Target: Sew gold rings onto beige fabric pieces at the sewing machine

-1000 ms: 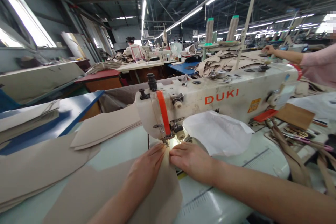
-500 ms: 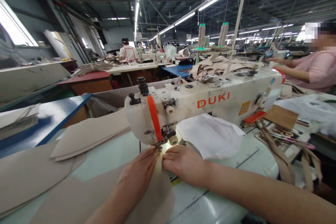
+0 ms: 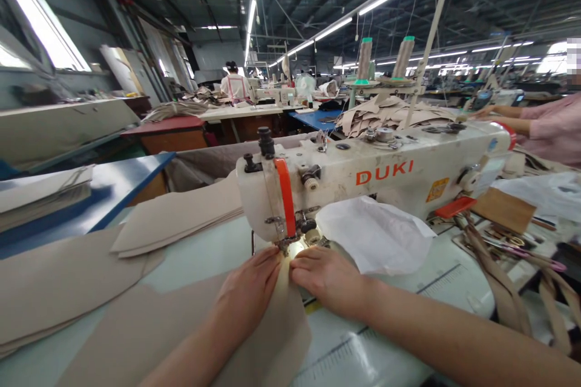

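A beige fabric piece (image 3: 285,338) runs under the presser foot (image 3: 284,248) of a white DUKI sewing machine (image 3: 338,172). To the left of the foot, my left hand (image 3: 249,287) is closed on the fabric, its fingertips pressed together close to the needle area. My right hand (image 3: 329,278) pinches the fabric's right edge with curled fingers, just in front of the foot. The machine's lamp lights the small gap between the hands. What lies under my fingers is hidden. Behind my right hand, a white sheet (image 3: 376,236) leans against the machine.
Beige panels lie in one stack (image 3: 181,217) left of the machine and another stack (image 3: 59,278) nearer me. Beige straps (image 3: 494,278) and scissors (image 3: 512,242) are at the right. Thread cones (image 3: 364,60) stand behind. A co-worker's pink sleeve (image 3: 551,127) shows at far right.
The whole view has shifted, so the machine and both hands appear farther right. Both hands keep their hold on the fabric beside the presser foot, with little other visible movement.
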A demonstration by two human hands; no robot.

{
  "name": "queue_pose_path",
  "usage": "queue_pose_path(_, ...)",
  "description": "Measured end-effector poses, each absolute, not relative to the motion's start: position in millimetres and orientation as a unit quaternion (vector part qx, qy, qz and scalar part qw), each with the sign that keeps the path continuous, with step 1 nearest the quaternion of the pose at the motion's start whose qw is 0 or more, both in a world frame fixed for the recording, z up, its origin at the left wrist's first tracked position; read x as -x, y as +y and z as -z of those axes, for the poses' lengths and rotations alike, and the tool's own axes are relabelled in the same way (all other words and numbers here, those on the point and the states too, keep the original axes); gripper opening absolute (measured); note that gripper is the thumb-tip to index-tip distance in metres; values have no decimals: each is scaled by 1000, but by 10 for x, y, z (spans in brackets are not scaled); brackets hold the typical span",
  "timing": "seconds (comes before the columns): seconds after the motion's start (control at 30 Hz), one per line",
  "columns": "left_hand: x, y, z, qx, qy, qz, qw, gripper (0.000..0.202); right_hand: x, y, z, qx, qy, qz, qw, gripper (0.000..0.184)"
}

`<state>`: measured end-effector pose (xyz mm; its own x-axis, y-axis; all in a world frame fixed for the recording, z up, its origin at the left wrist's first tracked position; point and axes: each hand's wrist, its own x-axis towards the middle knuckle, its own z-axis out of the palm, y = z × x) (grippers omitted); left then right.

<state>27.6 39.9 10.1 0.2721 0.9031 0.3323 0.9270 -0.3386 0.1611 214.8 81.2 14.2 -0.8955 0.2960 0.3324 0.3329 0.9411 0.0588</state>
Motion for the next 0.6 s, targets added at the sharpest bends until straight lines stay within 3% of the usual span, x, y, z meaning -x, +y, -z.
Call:
queue_pose_path(0.43,-276,-496,-108,771,-605,195,45,32,-2140,395,-89,21,-983,44,178,14)
queue_pose_path(0.6,-221,-911,-74,788,-567,196,135,63,-2154,347,-140,20,-978,20,205,16)
